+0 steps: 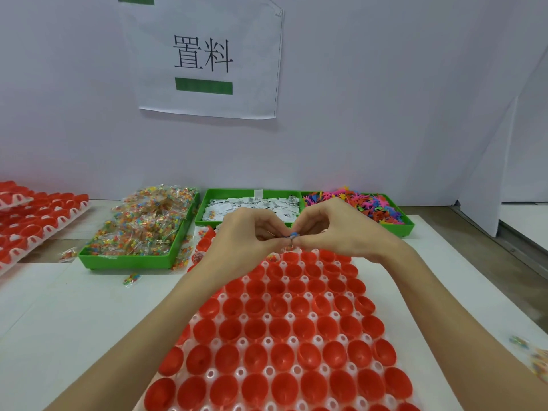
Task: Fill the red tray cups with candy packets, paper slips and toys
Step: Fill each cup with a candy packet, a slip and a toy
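Observation:
A white tray of red cups [284, 330] lies in front of me. Above its far end, my left hand [246, 235] and my right hand [332, 229] meet, fingertips pinching a small blue toy [293, 234] between them. Behind stand three green bins: candy packets [142, 226] at left, paper slips [252, 204] in the middle, colourful toys [361, 204] at right. The far cups under my hands are partly hidden; the near cups look empty.
More trays of red cups [35, 221] are stacked at far left. Loose candy packets [132, 278] lie on the white table near the left bin, and more at the right edge [533, 360]. A white wall with a paper sign [204, 57] closes the back.

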`<state>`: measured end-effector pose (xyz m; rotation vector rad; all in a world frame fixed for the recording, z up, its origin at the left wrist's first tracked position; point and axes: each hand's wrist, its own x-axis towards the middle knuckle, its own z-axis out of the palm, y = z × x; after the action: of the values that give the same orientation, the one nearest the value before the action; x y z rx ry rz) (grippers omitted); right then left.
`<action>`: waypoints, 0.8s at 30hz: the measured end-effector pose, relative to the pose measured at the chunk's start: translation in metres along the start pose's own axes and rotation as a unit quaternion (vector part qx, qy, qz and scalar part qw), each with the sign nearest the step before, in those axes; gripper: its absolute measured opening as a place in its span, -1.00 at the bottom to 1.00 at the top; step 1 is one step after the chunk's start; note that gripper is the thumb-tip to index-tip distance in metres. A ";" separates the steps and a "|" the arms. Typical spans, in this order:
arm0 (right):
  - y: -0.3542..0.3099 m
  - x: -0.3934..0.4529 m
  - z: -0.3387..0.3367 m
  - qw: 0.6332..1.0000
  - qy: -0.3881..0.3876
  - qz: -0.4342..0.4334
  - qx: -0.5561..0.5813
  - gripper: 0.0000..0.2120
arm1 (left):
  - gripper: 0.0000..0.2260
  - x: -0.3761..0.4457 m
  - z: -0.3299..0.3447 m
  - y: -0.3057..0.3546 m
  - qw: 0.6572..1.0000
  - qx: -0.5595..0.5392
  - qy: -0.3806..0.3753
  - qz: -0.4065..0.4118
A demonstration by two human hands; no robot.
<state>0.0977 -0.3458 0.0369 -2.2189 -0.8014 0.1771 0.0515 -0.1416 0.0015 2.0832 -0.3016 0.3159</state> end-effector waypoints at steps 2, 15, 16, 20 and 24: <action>0.002 0.000 -0.001 1.000 0.003 -0.001 -0.011 -0.96 | -0.90 0.003 0.001 0.000 1.000 0.006 -0.008 -0.007; 0.024 0.010 0.018 0.998 0.028 0.021 -0.054 -0.89 | -0.88 0.017 0.014 -0.015 0.992 0.118 -0.037 0.036; 0.025 0.010 0.019 0.997 0.029 0.021 -0.062 -0.89 | -0.89 0.018 0.014 -0.015 0.990 0.130 -0.039 0.042; 0.024 0.011 0.022 0.996 0.023 0.022 -0.089 -0.89 | -0.89 0.019 0.015 -0.013 0.976 0.198 -0.055 0.074; 0.018 0.011 0.027 0.991 0.017 0.010 -0.132 -0.89 | -0.89 0.017 0.015 -0.012 0.962 0.237 -0.077 0.112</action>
<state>0.1059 -0.3324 0.0067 -2.4723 -0.8240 0.0447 0.0725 -0.1501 -0.0096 2.5581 -0.6065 0.3909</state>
